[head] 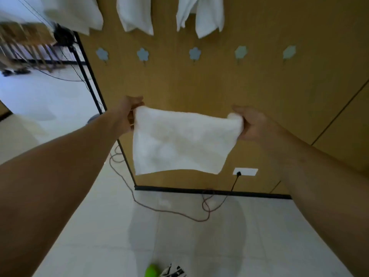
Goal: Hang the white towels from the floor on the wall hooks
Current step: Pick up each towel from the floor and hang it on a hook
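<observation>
1. From the head view we face a tan wood-panel wall (259, 86) with a black baseboard (199, 190), above a pale tiled floor (99, 226).
2. A white wall socket (245, 171) sits low on the wall, and a thin cable (159, 209) trails across the floor.
3. We hold one white towel (179, 140) stretched in the air before the wall, below the hooks; it looks soft, plain and roughly square.
4. Our left hand (130, 114) pinches its upper left corner; our right hand (253, 124) has its grip curled around the upper right corner.
5. We count five flower-shaped hooks (194, 53) in a row, all bare.
6. Three white hung towels (135, 15) show along the top edge.
</observation>
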A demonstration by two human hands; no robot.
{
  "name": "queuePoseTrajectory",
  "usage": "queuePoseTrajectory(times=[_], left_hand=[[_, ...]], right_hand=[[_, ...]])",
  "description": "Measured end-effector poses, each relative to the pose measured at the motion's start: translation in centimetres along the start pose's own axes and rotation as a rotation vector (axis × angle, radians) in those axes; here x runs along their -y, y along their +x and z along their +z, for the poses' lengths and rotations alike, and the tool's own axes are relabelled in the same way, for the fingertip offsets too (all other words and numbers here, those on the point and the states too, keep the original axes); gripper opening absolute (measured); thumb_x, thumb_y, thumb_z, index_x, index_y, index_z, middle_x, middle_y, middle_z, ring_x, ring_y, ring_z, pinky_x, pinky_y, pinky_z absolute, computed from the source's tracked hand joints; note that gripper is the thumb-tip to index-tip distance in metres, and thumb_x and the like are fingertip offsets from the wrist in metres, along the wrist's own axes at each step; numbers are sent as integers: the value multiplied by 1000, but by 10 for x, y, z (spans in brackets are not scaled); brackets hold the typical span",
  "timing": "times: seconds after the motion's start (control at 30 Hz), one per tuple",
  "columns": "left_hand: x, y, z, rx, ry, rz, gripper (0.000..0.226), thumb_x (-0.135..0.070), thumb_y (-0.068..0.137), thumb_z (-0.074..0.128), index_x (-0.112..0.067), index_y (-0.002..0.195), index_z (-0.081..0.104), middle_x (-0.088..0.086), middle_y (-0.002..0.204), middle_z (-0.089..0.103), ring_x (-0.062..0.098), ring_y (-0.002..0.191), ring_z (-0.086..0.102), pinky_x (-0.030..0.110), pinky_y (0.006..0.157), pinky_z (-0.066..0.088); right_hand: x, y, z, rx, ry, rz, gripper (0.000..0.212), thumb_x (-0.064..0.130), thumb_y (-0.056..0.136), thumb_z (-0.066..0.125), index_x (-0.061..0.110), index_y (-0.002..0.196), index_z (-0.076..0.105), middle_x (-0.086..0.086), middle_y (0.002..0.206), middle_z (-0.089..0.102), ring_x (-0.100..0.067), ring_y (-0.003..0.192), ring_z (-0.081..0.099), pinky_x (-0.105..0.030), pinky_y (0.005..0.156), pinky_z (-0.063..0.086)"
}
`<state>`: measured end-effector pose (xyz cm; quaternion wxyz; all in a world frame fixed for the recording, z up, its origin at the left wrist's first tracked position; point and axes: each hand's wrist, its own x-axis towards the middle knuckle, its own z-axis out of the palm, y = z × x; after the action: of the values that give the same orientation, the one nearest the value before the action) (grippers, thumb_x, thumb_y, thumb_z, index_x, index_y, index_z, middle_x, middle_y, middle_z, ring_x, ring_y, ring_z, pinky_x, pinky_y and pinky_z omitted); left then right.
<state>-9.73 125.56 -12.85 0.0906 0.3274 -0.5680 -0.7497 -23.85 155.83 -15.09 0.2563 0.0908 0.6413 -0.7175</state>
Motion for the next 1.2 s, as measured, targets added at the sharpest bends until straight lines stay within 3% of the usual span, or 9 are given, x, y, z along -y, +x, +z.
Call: queuePoseTrajectory(times=[0.1,0.23,0.33,0.47,0.63,0.73,0.87,1.0,1.2], left_hand=[[-11,-34,13,4,-91,40,2,-11,92,62,-11,93,63,5,101,62,19,86,62,33,83,56],[-19,-71,19,44,-51,4,31,6,85,52,-7,109,66,11,112,64,24,82,70,32,56,58],[-29,-93,24,36,3,39,33,4,82,55,-5,112,65,12,117,65,28,99,66,37,69,57],[-42,-109,32,15,-27,111,28,-8,87,65,-8,115,66,7,120,65,23,104,63,38,82,54],[-56,-117,29,87,79,121,38,9,85,47,-9,113,65,9,116,60,27,103,61,35,71,56],[-60,-120,22,134,150,101,37,8,84,47,-7,114,64,11,119,58,30,104,60,39,71,54],[-61,-116,13,80,141,151,24,-5,86,68,-9,110,66,7,113,65,25,100,62,39,74,54],[-61,-104,3,54,142,223,23,-4,88,68,-10,110,67,3,110,66,19,93,63,32,69,53],[-71,-92,-18,61,264,300,32,-7,88,69,-19,117,68,2,115,64,18,98,61,29,73,52]], right_hand=[[10,-43,-27,62,-130,-64,26,23,91,67,2,107,66,-12,114,65,-26,102,64,-42,94,49],[34,-84,-46,28,-44,-107,33,16,94,59,0,122,56,-14,121,61,-30,110,59,-44,93,48],[55,-102,-50,-19,-35,-155,17,6,95,44,1,108,54,-15,114,56,-28,99,57,-44,89,50],[61,-120,-50,-56,-84,-265,12,15,99,51,7,98,59,-9,100,62,-24,86,61,-39,69,53],[67,-133,-53,-169,-121,-259,11,5,91,54,6,82,60,-8,86,62,-21,74,61,-34,64,55],[68,-134,-55,-240,-194,-245,15,3,91,49,1,96,63,-11,98,65,-24,83,64,-37,63,54],[69,-133,-55,-325,-302,-302,31,8,96,45,-1,122,60,-15,123,61,-30,111,60,-41,97,51],[65,-142,-50,-348,-335,-347,9,16,93,61,9,91,66,-8,103,63,-21,86,62,-37,85,55],[74,-163,-34,-167,-229,-371,31,8,100,46,8,127,61,-5,124,57,-23,112,54,-35,88,47]])
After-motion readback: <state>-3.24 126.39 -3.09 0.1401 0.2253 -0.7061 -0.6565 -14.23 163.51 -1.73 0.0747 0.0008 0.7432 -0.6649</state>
